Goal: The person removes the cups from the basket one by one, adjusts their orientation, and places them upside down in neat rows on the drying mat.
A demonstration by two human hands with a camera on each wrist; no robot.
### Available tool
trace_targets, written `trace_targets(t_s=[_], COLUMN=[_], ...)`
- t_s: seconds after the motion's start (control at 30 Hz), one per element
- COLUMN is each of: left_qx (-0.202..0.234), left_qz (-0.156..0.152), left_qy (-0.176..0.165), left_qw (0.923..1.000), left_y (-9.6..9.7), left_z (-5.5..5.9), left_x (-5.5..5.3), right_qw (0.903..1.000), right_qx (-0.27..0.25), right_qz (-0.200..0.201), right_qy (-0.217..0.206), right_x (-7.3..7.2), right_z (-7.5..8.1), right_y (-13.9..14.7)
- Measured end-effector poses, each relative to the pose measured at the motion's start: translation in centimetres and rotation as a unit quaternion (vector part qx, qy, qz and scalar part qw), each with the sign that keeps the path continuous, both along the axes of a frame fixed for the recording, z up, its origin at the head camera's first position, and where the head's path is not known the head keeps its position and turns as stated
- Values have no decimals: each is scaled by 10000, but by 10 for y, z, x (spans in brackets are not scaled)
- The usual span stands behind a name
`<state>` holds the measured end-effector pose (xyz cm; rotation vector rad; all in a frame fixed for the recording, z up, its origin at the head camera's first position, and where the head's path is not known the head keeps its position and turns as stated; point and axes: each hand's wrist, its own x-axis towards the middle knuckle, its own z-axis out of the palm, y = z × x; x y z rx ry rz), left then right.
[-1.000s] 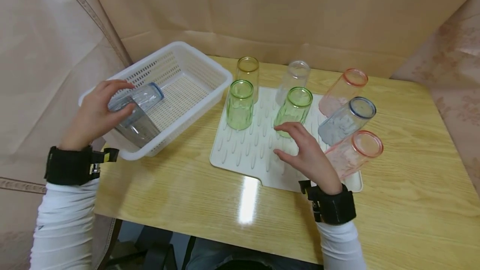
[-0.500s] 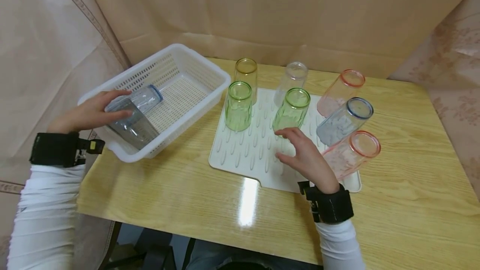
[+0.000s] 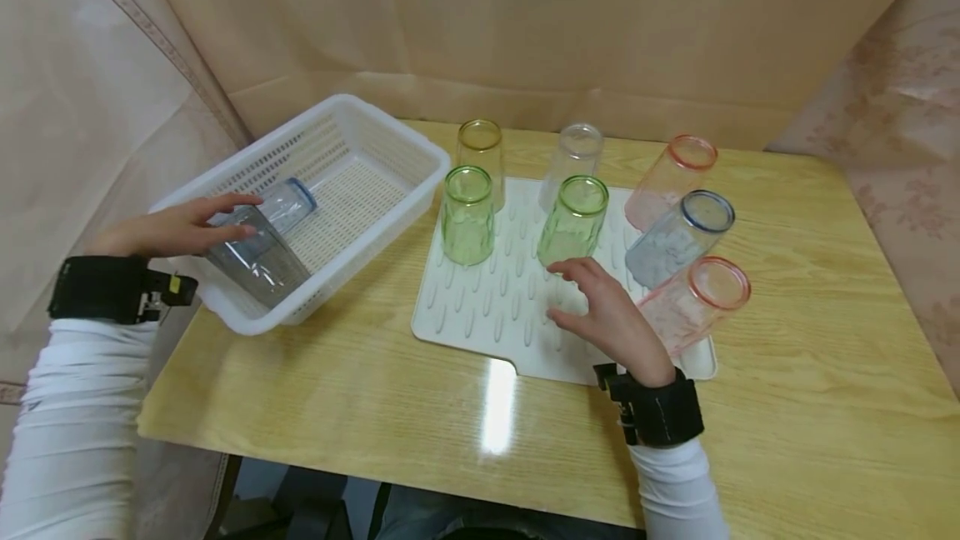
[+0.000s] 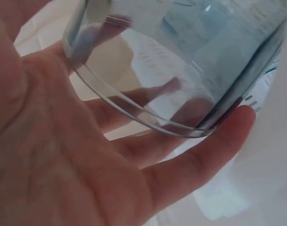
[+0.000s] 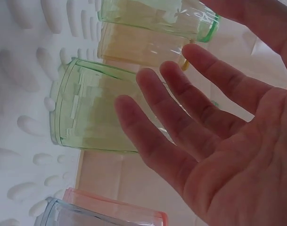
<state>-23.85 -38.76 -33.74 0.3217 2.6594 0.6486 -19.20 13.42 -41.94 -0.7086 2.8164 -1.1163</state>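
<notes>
My left hand point(image 3: 180, 227) holds one end of a clear greyish glass point(image 3: 262, 269) that lies tilted in the white basket point(image 3: 397, 227). In the left wrist view, its fingers point(image 4: 200, 172) reach round the far side of the glass, partly seen through it. Beside that lies a blue-rimmed glass point(image 3: 288, 202). My right hand point(image 3: 615, 319) hovers over the white ribbed mat point(image 3: 480, 323), fingers spread and holding nothing. Its fingertips are close to a green glass point(image 3: 573, 223); whether they touch it I cannot tell.
On or by the mat stand another green glass point(image 3: 468, 219), an amber glass point(image 3: 480, 140) and a colourless glass point(image 3: 573, 157). To the right lean two pink glasses, one at the back point(image 3: 671, 177) and one in front point(image 3: 697, 302), with a blue glass point(image 3: 678, 236) between. A cloth wall point(image 3: 510, 32) closes off the back.
My left hand has turned flatter and its wrist has dropped and shifted left, staying at the greyish glass. The right hand has barely moved. The whole head view has shifted slightly.
</notes>
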Motion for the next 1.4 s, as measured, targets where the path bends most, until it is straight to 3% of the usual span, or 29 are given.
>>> trace_targets(t_s=[0.27, 0.5, 0.6, 0.77, 0.9, 1.13, 1.3, 1.4], left_qx=[230, 292, 60, -25, 158, -3, 102, 232], left_qz=[-41, -79, -40, -98, -370, -896, -1126, -1314], left_qy=[-254, -305, -13, 846, 1280, 1986, 2275, 2212], left_qw=[9994, 9991, 10000, 9964, 9910, 9760, 9672, 9661], left_y=[-9, -5, -2, 5, 15, 44, 62, 73], left_z=[2, 8, 14, 28, 45, 69, 81, 87], left_x=[7, 13, 16, 20, 21, 22, 25, 28], right_qw=[10000, 9999, 9999, 10000, 9999, 9999, 9999, 9999], right_qx=[-31, 37, 21, 21, 25, -24, 15, 4], right_qz=[23, 68, 58, 14, -25, -50, -113, -138], right_qy=[-1, 127, 103, 90, 119, 93, 59, 57], right_x=[1, 2, 3, 3, 4, 4, 6, 7], right_z=[-2, -2, -2, -1, -2, -2, -3, -3], right_y=[2, 5, 5, 7, 9, 10, 12, 14])
